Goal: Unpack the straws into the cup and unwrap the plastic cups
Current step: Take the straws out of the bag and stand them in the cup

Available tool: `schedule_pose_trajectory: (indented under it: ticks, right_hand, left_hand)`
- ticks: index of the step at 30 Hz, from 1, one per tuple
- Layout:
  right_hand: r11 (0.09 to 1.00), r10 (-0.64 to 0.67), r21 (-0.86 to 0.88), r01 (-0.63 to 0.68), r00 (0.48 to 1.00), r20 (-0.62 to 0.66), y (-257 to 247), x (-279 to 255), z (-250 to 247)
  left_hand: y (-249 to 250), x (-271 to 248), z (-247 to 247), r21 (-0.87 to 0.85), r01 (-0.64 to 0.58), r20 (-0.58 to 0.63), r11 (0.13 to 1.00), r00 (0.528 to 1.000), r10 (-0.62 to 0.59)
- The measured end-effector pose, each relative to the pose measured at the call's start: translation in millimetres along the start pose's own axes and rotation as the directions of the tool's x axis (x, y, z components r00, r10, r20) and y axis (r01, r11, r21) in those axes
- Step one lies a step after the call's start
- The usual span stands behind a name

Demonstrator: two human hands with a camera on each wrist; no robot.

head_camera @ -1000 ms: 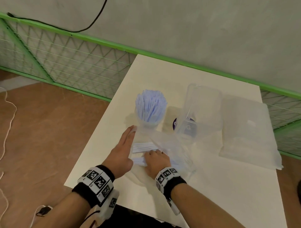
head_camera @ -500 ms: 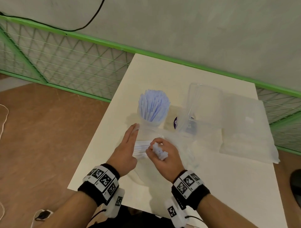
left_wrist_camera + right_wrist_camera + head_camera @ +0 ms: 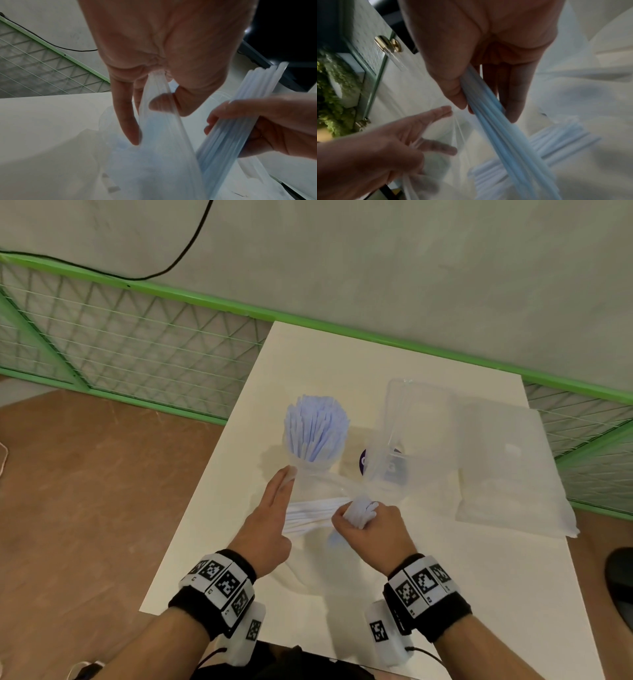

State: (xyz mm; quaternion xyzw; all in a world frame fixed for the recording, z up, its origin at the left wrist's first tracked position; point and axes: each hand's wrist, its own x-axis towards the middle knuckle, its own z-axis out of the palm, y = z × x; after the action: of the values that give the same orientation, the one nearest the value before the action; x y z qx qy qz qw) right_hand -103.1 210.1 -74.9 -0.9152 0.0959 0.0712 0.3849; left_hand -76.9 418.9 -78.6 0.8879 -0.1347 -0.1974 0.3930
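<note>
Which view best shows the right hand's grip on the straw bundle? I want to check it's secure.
The right wrist view: the thumb and fingers clamp the straw bundle. The left wrist view shows the right hand wrapped round it from the side; the head view shows mostly the hand's back.

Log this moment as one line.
right hand: grips bundle of pale blue plastic straws | left hand: pinches clear plastic bag | clear cup: holds straws
</note>
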Motion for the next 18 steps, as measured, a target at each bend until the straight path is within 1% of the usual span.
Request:
schedule_pose_trajectory:
  ticks: [2, 3, 6, 8, 10, 12, 13, 15, 16, 18]
  right_hand:
    - [0.999, -0.048, 0.010, 0.048, 0.999, -0.007, -6, 0, 0]
    - [0.998, -0.047, 0.029, 0.047, 0.999, 0.001, -6, -1, 3]
    - [1.000, -0.021, -0.007, 0.021, 0.997, 0.073, 3, -5, 13]
    - [1.000, 0.023, 0.015, -0.025, 0.996, 0.082, 5, -6, 12]
    - [0.996, 0.024, 0.082, -0.031, 0.996, 0.080, -9, -2, -3]
    - [0.980, -0.028, 0.197, 0.018, 0.998, 0.049, -32, 7, -28]
    - [0.961, -0.050, 0.273, 0.045, 0.999, 0.009, -46, 11, -43]
    - [0.891, -0.038, 0.449, 0.063, 0.997, -0.065, -74, 22, -74]
    - [0.861, -0.033, 0.504, 0.070, 0.996, -0.083, -86, 28, -86]
    - [0.856, -0.061, 0.508, 0.099, 0.994, -0.090, -106, 40, -99]
  left_hand:
    - [2, 1, 0, -0.004, 0.013, 0.003, 1.000, 1.000, -0.013]
    - [2, 1, 0, -0.004, 0.016, 0.004, 1.000, 1.000, -0.016]
    - [3, 3, 0, -0.008, 0.017, 0.007, 1.000, 1.000, -0.017]
    - [4, 3, 1, -0.009, 0.026, 0.011, 1.000, 1.000, -0.026]
    - [5, 3, 1, -0.012, 0.034, 0.011, 0.999, 0.999, -0.034]
    - [4, 3, 1, -0.021, 0.039, 0.012, 0.999, 0.999, -0.039]
    - [4, 3, 1, -0.027, 0.044, 0.013, 0.999, 0.999, -0.043]
    - [2, 3, 2, -0.035, 0.057, 0.015, 0.998, 0.998, -0.056]
    - [2, 3, 3, -0.034, 0.063, 0.014, 0.997, 0.998, -0.063]
    - [1, 2, 4, -0.026, 0.062, 0.009, 0.998, 0.998, -0.062]
